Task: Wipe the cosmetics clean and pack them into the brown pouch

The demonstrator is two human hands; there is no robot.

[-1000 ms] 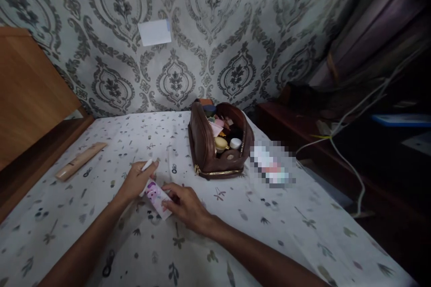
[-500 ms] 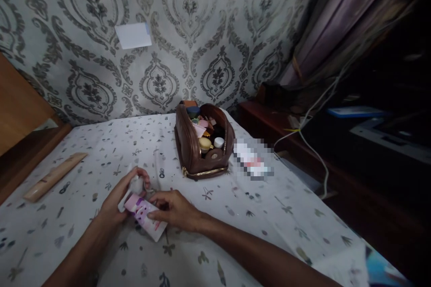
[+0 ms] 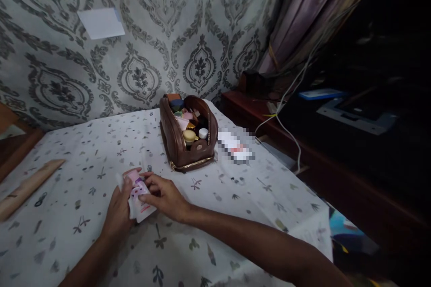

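A small pink and white tube (image 3: 138,192) with purple marks is held between both hands, its pink cap pointing up and away. My left hand (image 3: 118,204) is closed round its left side, thumb on top near the cap. A whitish item lies under the tube, partly covered by it and by the fingers. My right hand (image 3: 166,197) grips the tube's right side with thumb and fingers. Beyond the hands stands an open brown bag (image 3: 187,161) with a gold zip, holding jars, a pink item and other small things.
The patterned white cloth (image 3: 182,251) covers the surface. A wooden piece (image 3: 30,187) lies at the left, a pixelated white item (image 3: 236,145) right of the bag. White cables (image 3: 292,136) hang over the dark red furniture at the right.
The view has turned right, so everything sits further left. My left thumb now lies over the tube, which is more upright and closer over the whitish item.
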